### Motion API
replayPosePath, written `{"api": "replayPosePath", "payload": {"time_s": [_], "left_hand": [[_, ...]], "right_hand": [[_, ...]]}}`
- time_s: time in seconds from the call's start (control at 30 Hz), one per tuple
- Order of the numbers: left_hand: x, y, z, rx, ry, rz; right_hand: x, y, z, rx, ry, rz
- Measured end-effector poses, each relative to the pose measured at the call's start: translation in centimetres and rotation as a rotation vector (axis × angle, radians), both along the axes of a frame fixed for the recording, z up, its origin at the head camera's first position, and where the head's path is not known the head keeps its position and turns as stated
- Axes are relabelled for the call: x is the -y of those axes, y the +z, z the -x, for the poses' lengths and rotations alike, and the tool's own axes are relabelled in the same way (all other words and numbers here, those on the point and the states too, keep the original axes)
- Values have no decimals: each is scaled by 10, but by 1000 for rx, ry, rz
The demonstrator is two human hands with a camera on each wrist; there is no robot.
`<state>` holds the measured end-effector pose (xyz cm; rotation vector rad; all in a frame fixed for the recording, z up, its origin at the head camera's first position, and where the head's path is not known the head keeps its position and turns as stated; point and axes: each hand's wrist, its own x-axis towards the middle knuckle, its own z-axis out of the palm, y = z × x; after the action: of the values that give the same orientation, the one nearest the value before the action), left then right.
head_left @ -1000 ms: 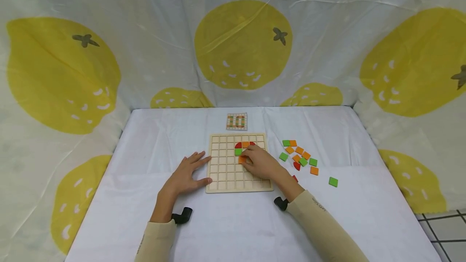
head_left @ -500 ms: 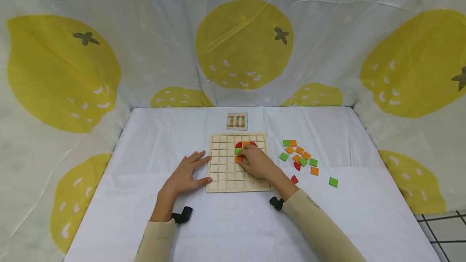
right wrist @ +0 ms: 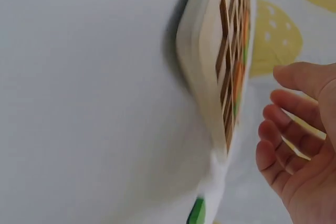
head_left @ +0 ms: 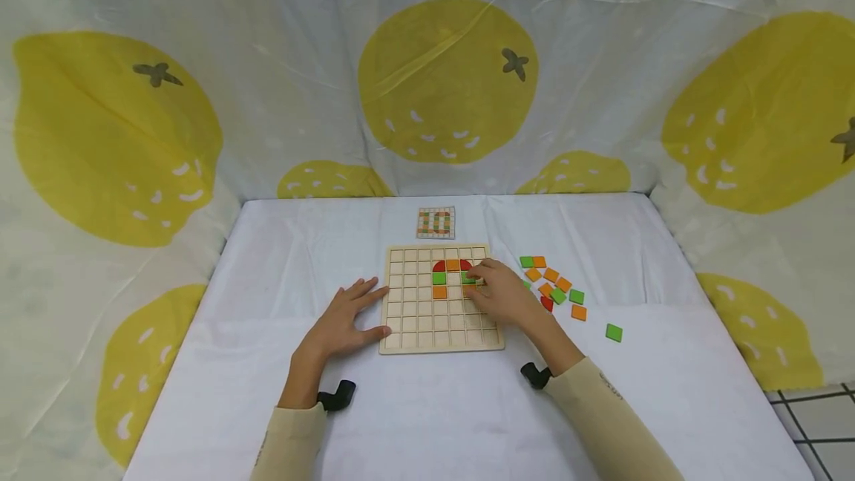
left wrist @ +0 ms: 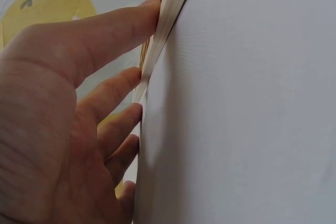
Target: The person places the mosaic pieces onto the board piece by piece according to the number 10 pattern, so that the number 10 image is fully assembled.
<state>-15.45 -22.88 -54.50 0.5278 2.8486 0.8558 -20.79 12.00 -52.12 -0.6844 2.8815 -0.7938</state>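
Note:
A wooden grid board [head_left: 407, 324] lies on the white cloth. My left hand [head_left: 342, 323] rests at its left edge, fingers spread, thumb and forefinger touching the rim; the left wrist view shows the thumb [left wrist: 115, 32] on the edge. Above the board's right side is my right hand [head_left: 504, 294], its fingers loosely bent with nothing held in the right wrist view. In the grid lie a red rounded tile [head_left: 439, 266], an orange tile [head_left: 453, 265], a green tile [head_left: 439, 278] and a lower orange tile [head_left: 439, 292]. The right fingers partly cover a green tile [head_left: 468, 279] and an orange one.
Loose green and orange square tiles [head_left: 579, 312] and a red rounded tile [head_left: 547, 303] are scattered right of the board, partly behind the right hand. A small pattern card [head_left: 436, 223] lies beyond the board. Lemon-printed cloth [head_left: 447, 80] hangs behind the table.
My right hand has released the lower orange tile in the grid's left column and moved right, uncovering it. Its forearm now hides a loose red tile. The left hand stays in place.

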Motion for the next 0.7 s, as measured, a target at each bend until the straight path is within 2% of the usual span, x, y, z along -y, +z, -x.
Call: {"api": "replayPosePath", "payload": {"time_s": [0.13, 0.3, 0.5, 0.7], "left_hand": [[0, 0, -1, 0, 1, 5], [3, 2, -4, 15, 24, 4], [0, 0, -4, 19, 10, -18], [-1, 1, -2, 22, 23, -5]], "right_hand": [[-36, 4, -6, 3, -65, 28], [-78, 2, -18, 17, -147, 45], [-130, -1, -38, -16, -198, 28], [-176, -3, -63, 16, -229, -26]]}}
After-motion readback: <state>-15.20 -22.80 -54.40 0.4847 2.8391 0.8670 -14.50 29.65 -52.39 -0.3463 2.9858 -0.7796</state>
